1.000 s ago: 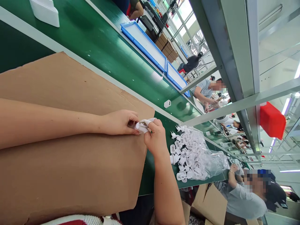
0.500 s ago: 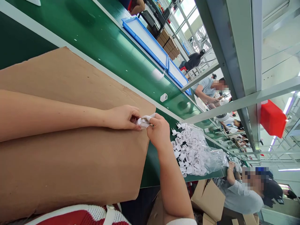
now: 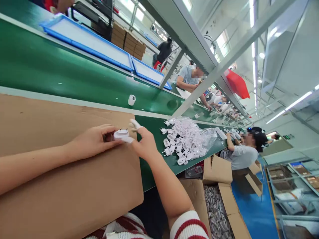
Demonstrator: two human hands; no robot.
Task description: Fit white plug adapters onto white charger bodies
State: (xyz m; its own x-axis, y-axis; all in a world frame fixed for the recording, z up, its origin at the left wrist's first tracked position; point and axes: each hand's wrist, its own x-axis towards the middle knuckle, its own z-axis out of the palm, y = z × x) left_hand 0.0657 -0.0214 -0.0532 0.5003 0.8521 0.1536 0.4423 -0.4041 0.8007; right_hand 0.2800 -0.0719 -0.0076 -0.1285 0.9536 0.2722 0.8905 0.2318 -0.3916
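My left hand [image 3: 93, 141] is closed on a white plug [image 3: 121, 133] with two metal pins pointing up. It holds the plug above a sheet of brown cardboard [image 3: 74, 186]. My right hand [image 3: 146, 144] is just right of the plug, with thumb and index finger spread apart. White coverings are on those two fingertips. The thumb tip reaches the plug's right end; whether it touches cannot be made out. To the right, many loose white plugs [image 3: 183, 137] lie heaped on and beside a clear plastic bag [image 3: 208, 134] on the green table.
One white plug housing [image 3: 132, 100] stands on the green surface behind the cardboard. Blue-rimmed trays [image 3: 89, 44] line the far side. A metal post [image 3: 184, 99] rises beyond the heap. Lower right, an open carton [image 3: 229, 202] holds many small pieces. A co-worker [image 3: 240, 152] sits farther right.
The view has swung right and levelled somewhat. My right thumb and index finger, earlier together at the plug, are now apart. The plug's pins now show clearly while my left hand keeps hold.
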